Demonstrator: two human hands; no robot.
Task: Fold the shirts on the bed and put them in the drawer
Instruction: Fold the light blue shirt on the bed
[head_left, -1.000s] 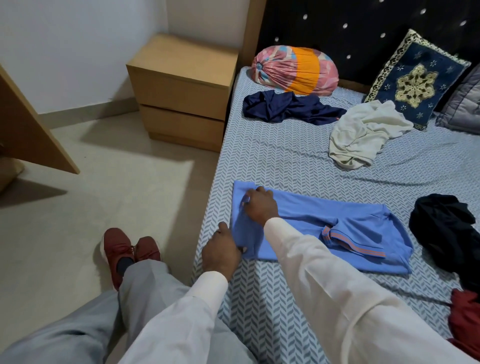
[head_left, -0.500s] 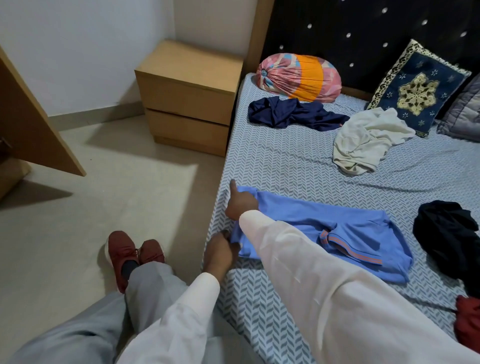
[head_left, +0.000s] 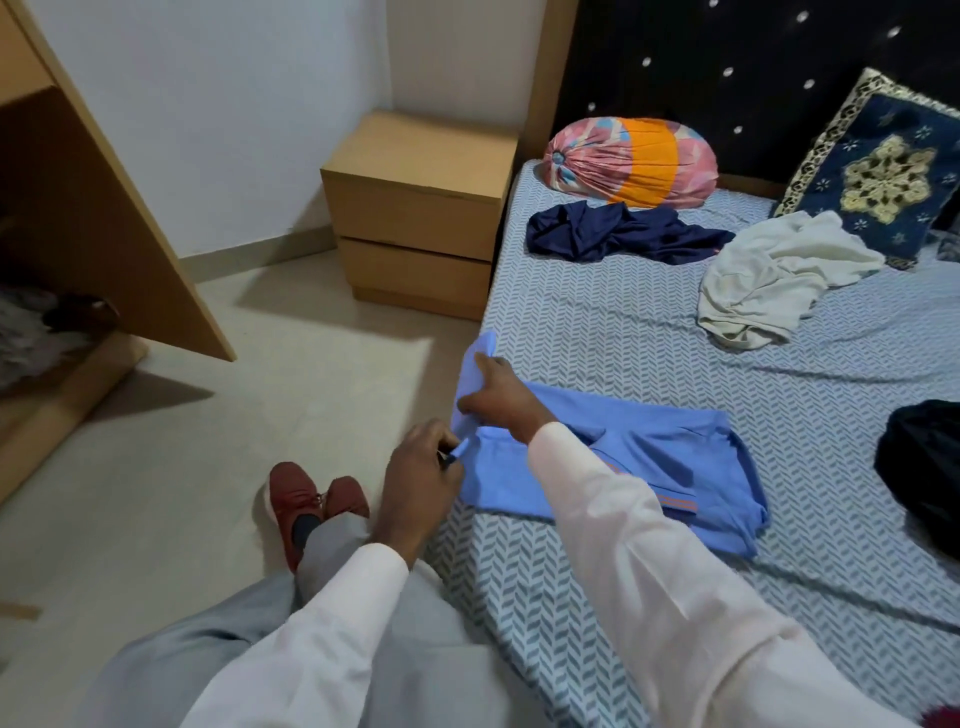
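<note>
A light blue shirt (head_left: 639, 457) lies partly folded on the bed (head_left: 597, 322) near its left edge. My right hand (head_left: 493, 395) grips the shirt's left end and holds it raised off the sheet. My left hand (head_left: 423, 465) pinches the lower left corner of the same shirt. A navy shirt (head_left: 613, 234), a cream shirt (head_left: 769, 275) and a black garment (head_left: 919, 462) lie crumpled farther back and to the right. A wooden bedside cabinet (head_left: 415, 218) with two shut drawers stands left of the bed.
An open wooden wardrobe door (head_left: 119, 218) stands at the left with clothes inside the cupboard. A striped bolster (head_left: 628, 161) and a blue cushion (head_left: 878, 171) lean on the dark headboard. My red shoes (head_left: 306, 499) rest on the tiled floor beside the bed.
My right hand has lifted the blue shirt's left end off the sheet. My left hand has closed on its lower corner. The camera has turned left, showing the wardrobe.
</note>
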